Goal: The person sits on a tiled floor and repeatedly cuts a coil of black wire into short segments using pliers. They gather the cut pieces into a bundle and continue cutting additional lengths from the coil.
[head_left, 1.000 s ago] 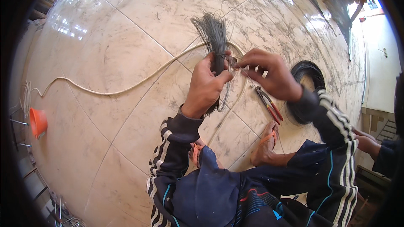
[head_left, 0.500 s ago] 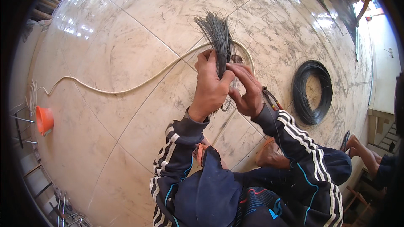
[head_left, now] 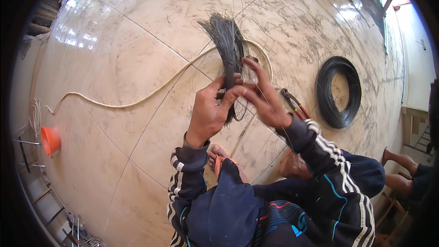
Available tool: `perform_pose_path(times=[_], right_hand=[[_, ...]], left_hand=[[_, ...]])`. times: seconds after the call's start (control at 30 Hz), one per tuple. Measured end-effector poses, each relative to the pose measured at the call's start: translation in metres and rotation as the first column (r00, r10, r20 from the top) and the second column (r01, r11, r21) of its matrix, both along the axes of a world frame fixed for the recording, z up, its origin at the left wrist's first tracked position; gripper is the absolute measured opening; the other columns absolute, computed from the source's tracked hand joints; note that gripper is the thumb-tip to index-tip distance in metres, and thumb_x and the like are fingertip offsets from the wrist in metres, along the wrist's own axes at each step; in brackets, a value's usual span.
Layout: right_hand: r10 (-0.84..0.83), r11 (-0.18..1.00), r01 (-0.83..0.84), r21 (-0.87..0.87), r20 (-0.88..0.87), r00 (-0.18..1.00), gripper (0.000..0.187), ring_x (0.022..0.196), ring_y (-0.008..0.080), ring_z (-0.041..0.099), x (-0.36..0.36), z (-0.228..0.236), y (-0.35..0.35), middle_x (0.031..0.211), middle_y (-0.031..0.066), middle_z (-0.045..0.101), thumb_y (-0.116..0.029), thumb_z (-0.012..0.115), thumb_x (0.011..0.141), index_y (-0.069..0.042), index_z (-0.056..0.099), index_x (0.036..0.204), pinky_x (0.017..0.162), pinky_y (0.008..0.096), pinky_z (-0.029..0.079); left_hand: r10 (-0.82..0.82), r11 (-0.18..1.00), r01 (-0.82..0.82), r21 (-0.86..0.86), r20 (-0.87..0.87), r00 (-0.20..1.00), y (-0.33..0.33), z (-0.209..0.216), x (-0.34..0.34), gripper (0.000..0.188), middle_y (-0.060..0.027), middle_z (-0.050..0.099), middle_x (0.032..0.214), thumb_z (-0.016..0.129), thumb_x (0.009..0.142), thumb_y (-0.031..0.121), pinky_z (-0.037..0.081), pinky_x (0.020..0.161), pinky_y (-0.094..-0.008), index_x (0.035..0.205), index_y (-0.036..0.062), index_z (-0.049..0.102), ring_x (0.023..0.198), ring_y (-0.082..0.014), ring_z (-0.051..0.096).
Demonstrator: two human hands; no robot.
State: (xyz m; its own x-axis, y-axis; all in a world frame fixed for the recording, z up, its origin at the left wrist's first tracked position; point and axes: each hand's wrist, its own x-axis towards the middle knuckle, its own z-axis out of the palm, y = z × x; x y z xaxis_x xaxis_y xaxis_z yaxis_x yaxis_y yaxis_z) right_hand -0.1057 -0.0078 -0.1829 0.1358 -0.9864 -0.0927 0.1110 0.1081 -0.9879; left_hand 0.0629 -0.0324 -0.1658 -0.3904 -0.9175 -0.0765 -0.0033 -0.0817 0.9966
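A bundle of cut black wires (head_left: 229, 50) stands upright before me, its loose upper ends fanned out. My left hand (head_left: 206, 110) is closed round its lower part, thumb at the front. At the bundle's right side is my right hand (head_left: 269, 105); its index finger is raised and bent, while its thumb and lower fingers meet near my left thumb. A thin wire strand (head_left: 284, 132) runs from these fingers across the hand to the sleeve. Exactly how the fingertips pinch it is partly hidden. Pincers (head_left: 295, 104) with red handles lie beside my right wrist.
A coil of black wire (head_left: 339, 92) lies on the tiled floor to the right. Behind the bundle a pale cable (head_left: 137, 104) curves off left, toward an orange bucket (head_left: 50, 141). Another person's legs (head_left: 402, 169) show at the right edge. My bare feet (head_left: 292, 164) are close below.
The bundle and my left hand have shifted left and slightly down. My right hand's index finger has lifted off the bundle, and its other fingers have moved toward my left thumb.
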Motion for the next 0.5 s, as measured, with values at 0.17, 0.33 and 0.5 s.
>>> perform_pose_path(times=[0.17, 0.33, 0.5], right_hand=[[-0.169, 0.985, 0.098, -0.142, -0.694, 0.7, 0.027, 0.087, 0.0264, 0.069, -0.114, -0.033, -0.045, 0.091, 0.0145, 0.071, -0.018, 0.06, 0.092, 0.0, 0.062, 0.112, 0.075, 0.0352, 0.052], [0.302, 0.946, -0.143, 0.292, -0.952, 0.053, 0.046, 0.088, 0.0384, 0.065, -0.214, -0.085, 0.024, 0.092, 0.0191, 0.065, -0.038, 0.067, 0.086, -0.002, 0.054, 0.111, 0.075, 0.0466, 0.05], [0.423, 0.888, -0.206, 0.412, -0.906, 0.013, 0.056, 0.099, 0.0398, 0.06, -0.218, -0.099, 0.097, 0.105, 0.0231, 0.058, -0.037, 0.071, 0.083, 0.0, 0.046, 0.117, 0.08, 0.0454, 0.049]], left_hand=[[0.007, 0.998, 0.004, -0.065, 0.168, 0.986, -0.01, 0.017, 0.008, 0.043, -0.0072, 0.068, 0.105, 0.056, 0.099, 0.023, 0.042, 0.091, -0.0261, 0.136, 0.0017, 0.048, 0.102, -0.0108, 0.057], [0.064, 0.997, -0.06, -0.043, 0.11, 0.992, -0.008, 0.007, 0.012, 0.045, -0.0098, 0.068, 0.095, 0.052, 0.101, 0.022, 0.046, 0.092, -0.0292, 0.136, -0.0055, 0.043, 0.095, -0.0152, 0.063], [0.098, 0.985, -0.074, -0.154, 0.158, 0.983, -0.006, 0.008, 0.008, 0.042, -0.011, 0.067, 0.091, 0.049, 0.101, 0.019, 0.05, 0.086, -0.0309, 0.134, -0.0065, 0.044, 0.088, -0.0168, 0.065]])
